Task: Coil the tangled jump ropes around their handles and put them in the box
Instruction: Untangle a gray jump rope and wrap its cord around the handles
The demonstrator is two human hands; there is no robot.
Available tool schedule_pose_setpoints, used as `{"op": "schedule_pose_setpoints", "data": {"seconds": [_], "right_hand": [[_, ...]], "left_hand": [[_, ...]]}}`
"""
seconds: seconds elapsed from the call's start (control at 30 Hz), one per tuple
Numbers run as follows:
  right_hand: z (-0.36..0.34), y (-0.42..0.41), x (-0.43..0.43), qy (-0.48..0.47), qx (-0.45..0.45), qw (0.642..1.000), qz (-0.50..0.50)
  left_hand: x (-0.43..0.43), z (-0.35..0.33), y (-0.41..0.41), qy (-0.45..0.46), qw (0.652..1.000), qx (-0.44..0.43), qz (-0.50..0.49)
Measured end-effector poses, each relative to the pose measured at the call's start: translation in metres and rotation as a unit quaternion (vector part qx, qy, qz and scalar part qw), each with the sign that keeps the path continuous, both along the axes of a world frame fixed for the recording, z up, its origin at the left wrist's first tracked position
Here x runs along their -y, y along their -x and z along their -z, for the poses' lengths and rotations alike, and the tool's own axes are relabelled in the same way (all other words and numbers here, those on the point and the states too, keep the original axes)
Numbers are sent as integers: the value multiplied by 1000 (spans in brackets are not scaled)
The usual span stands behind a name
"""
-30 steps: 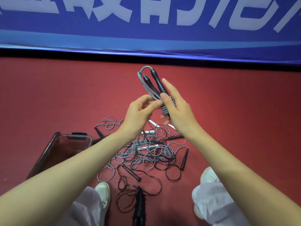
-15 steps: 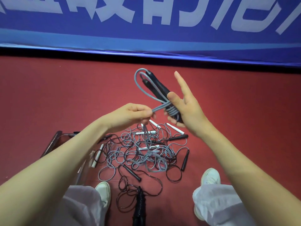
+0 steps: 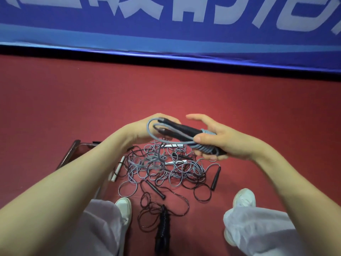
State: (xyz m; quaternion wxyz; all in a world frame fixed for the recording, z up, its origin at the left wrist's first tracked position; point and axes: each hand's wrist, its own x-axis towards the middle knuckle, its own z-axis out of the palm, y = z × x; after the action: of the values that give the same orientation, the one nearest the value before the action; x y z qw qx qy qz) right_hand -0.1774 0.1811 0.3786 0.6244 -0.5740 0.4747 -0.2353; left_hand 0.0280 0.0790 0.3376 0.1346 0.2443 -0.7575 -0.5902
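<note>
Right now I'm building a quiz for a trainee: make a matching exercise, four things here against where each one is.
Things: 1 grey rope's black handles; 2 black coiled rope; 3 box; 4 loose black handle.
Places: A on the floor between the shoes; B in the right hand; C at the tangled pile's right edge; D behind the left forearm.
Pairs: 1-B, 2-A, 3-D, 4-C.

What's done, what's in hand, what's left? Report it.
Done: one black rope bundle looks wound on its handles, lying on the red floor, not boxed. In hand: the right grip holds a grey rope part-coiled on black handles. Left: the tangled grey and black pile, then the clear plastic box.
</note>
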Motion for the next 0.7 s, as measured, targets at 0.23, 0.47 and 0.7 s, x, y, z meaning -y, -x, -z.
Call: {"op": "schedule_pose_setpoints", "data": {"seconds": [0.23, 0.47, 0.7], "right_hand": [[6, -6, 1, 112, -374, 918, -75], [18, -5, 19, 320, -576, 737, 149], [29, -7, 24, 332, -311, 850, 265]], "left_hand": [[-9, -8, 17, -13, 996, 55, -67], [-30, -21, 39, -99, 971, -63, -210], [-28, -20, 39, -259, 952, -66, -149]]}}
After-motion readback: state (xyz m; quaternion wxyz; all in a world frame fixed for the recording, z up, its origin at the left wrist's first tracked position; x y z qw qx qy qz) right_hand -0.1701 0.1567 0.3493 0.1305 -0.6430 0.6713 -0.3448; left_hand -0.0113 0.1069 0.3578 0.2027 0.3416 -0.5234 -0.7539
